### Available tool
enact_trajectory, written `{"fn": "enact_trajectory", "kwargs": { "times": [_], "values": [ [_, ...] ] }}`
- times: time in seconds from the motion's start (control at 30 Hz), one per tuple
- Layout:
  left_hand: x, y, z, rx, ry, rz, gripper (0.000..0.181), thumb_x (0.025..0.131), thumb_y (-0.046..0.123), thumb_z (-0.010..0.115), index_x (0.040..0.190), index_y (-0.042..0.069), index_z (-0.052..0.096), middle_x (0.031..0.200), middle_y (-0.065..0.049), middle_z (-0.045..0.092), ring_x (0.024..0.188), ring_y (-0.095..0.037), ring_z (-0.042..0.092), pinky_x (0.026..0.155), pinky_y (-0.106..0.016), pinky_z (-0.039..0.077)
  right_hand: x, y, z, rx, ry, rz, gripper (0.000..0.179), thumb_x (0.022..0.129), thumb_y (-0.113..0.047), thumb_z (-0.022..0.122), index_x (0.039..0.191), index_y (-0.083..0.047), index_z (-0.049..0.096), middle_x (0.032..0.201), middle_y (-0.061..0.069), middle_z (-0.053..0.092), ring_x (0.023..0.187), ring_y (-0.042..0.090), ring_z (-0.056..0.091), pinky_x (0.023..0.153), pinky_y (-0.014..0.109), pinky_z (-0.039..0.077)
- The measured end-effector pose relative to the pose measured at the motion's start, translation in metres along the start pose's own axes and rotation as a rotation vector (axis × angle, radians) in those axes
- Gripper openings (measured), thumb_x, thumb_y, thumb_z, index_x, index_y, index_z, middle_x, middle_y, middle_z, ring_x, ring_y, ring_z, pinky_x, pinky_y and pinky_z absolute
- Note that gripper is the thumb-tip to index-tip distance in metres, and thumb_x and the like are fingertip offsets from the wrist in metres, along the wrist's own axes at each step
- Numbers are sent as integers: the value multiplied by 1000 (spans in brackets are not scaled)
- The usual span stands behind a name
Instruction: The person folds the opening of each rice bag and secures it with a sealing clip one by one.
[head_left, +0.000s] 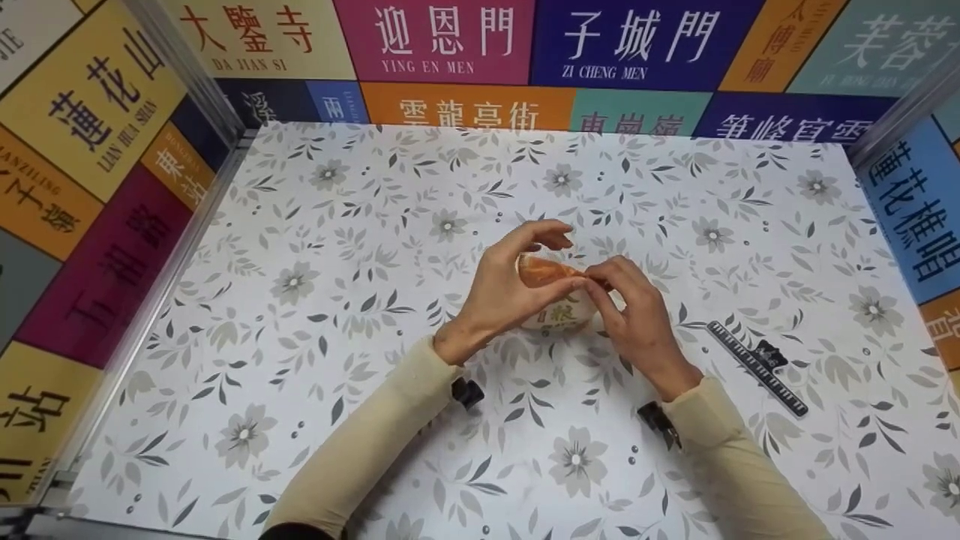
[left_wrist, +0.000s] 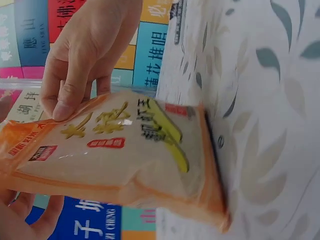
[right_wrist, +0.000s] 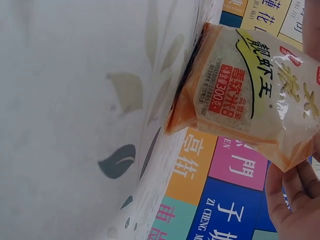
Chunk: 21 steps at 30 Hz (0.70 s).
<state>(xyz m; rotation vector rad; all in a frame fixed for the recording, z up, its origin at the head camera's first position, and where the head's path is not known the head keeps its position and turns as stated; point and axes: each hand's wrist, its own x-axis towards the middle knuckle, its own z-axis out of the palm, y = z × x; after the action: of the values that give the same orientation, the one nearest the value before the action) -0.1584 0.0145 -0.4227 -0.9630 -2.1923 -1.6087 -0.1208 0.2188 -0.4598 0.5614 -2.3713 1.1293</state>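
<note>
A clear plastic bag of rice (head_left: 559,311) with orange edges and Chinese print stands upright on the table in front of me. My left hand (head_left: 506,277) curves round its orange top, thumb along the near side and the other fingers arched above the far side. My right hand (head_left: 637,315) pinches the top edge at its right end, close to the left thumb tip. In the left wrist view, the right thumb presses on the seam of the rice bag (left_wrist: 115,150). The right wrist view shows the lower part of the rice bag (right_wrist: 240,90), its base on the table.
A black strip (head_left: 757,367) with white marks lies right of my right forearm, a small black piece (head_left: 771,352) beside it. Table cover (head_left: 300,337) has a grey leaf and flower print. Printed panels (head_left: 450,45) stand behind and at both sides.
</note>
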Motion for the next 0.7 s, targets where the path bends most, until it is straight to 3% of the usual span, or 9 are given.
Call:
{"fn": "enact_trajectory", "kwargs": {
  "times": [0.13, 0.27, 0.47, 0.7],
  "values": [
    [3, 6, -2, 308, 4, 170, 23, 93, 34, 80, 103, 13, 77, 103, 0, 75, 99, -15, 68, 92, -27, 56, 1, 2, 0, 16, 12, -16, 7, 100, -11, 68, 102, -5, 71, 94, 7, 66, 87, 12, 62, 80, 17, 50],
    [4, 11, -3, 507, -28, 230, 16, 98, 30, 72, 94, 15, 77, 96, 4, 75, 92, -14, 68, 84, -29, 56, 1, 2, 0, 32, 16, -28, 7, 100, -10, 68, 102, -4, 72, 93, 8, 66, 86, 12, 62, 81, 12, 48],
    [4, 19, -7, 614, -90, 247, 17, 100, 26, 67, 94, 14, 77, 93, 4, 75, 87, -14, 67, 77, -30, 55, 1, 3, 1, 17, 24, -39, 6, 100, -9, 68, 100, -4, 72, 92, 8, 66, 85, 13, 62, 79, 13, 49],
    [5, 20, -7, 604, -54, 280, 14, 97, 23, 73, 88, 14, 78, 85, 5, 75, 79, -14, 67, 72, -30, 53, -2, 1, 0, 26, 15, 0, 5, 100, -11, 69, 100, -7, 72, 93, 6, 66, 88, 9, 62, 82, 10, 49]
  ]
}}
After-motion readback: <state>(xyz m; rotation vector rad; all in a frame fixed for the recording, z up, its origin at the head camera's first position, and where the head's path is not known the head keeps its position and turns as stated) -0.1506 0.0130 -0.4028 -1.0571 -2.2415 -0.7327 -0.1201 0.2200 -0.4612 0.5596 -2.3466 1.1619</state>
